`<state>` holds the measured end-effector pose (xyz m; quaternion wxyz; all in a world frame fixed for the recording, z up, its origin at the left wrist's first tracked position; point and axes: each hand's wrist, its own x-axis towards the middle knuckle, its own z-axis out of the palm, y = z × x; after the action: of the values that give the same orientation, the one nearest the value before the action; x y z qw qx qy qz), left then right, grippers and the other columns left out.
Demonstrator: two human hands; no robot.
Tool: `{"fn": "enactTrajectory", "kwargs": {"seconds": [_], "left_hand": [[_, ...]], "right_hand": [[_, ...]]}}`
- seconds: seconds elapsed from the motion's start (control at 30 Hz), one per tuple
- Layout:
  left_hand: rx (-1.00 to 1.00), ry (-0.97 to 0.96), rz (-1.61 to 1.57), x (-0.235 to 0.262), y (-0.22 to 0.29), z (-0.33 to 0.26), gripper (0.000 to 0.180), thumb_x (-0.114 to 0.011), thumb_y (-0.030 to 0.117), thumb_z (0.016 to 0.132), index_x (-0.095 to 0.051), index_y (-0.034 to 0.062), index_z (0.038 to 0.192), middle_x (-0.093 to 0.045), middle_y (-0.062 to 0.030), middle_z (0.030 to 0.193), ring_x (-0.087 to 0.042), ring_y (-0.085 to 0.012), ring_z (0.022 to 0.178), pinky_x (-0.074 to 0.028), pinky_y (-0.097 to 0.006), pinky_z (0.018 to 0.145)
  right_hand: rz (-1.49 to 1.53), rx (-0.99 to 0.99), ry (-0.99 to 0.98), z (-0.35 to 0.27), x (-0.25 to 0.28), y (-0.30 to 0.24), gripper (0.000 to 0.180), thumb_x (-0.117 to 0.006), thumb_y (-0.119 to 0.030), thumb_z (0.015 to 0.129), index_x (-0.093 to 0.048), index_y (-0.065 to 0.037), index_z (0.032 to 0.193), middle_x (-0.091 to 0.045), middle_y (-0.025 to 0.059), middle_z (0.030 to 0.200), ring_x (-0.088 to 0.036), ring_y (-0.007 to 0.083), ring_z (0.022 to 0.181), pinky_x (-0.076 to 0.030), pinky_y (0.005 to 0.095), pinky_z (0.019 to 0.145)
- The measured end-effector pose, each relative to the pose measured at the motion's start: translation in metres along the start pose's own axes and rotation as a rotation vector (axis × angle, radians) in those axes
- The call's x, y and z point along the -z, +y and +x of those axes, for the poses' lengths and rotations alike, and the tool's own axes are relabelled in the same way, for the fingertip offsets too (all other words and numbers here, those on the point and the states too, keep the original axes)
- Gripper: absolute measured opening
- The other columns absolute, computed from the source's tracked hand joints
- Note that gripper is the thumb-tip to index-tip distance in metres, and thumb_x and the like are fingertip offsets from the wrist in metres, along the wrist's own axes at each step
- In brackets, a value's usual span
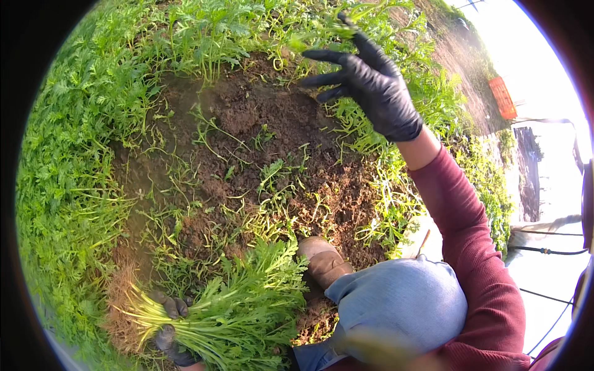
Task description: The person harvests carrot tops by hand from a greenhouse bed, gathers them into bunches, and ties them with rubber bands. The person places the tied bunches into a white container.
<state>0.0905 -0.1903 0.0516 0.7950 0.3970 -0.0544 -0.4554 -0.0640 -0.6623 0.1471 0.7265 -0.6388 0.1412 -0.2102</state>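
My left hand, in a dark glove, is closed round the pale stems of a bunch of leafy greens at the lower left. The bunch lies sideways, its tangled brown roots to the left and its feathery leaves to the right. My right hand, in a black glove, is raised at the upper right over the bed, fingers spread. Blurred bits of green leaf show near its fingertips; I see nothing gripped there.
Standing greens fill the left side and top. Loose plants lie strewn over dug brown soil. My boot and denim-covered knee are at the lower middle. An orange crate stands far right, near pale sheeting and dark hoses.
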Motion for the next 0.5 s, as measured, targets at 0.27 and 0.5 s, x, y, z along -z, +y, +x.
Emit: {"fn": "enactTrajectory", "kwargs": {"seconds": [0.27, 0.5], "left_hand": [[0.041, 0.013, 0.058, -0.022, -0.008, -0.008, 0.061, -0.073, 0.019, 0.066, -0.038, 0.0089, 0.116, -0.046, 0.001, 0.079, -0.046, -0.0146, 0.076, -0.036, -0.032, 0.084], [0.016, 0.26, 0.015, -0.039, -0.016, -0.016, 0.06, -0.073, 0.017, 0.067, -0.039, 0.0078, 0.116, -0.048, 0.0003, 0.08, -0.047, -0.0156, 0.079, -0.036, -0.035, 0.089]], "right_hand": [[-1.381, -0.18, -0.491, -0.025, 0.028, 0.19, 0.076, -0.051, -0.04, 0.088, -0.008, -0.012, 0.145, -0.015, 0.0228, 0.146, -0.029, 0.0395, 0.13, -0.031, 0.0468, 0.104], [-2.237, -0.541, -0.348, -0.007, 0.192, 0.126, 0.046, -0.066, -0.041, 0.069, -0.061, -0.018, 0.109, -0.026, 0.006, 0.147, -0.018, 0.0303, 0.137, -0.008, 0.059, 0.108]]}}
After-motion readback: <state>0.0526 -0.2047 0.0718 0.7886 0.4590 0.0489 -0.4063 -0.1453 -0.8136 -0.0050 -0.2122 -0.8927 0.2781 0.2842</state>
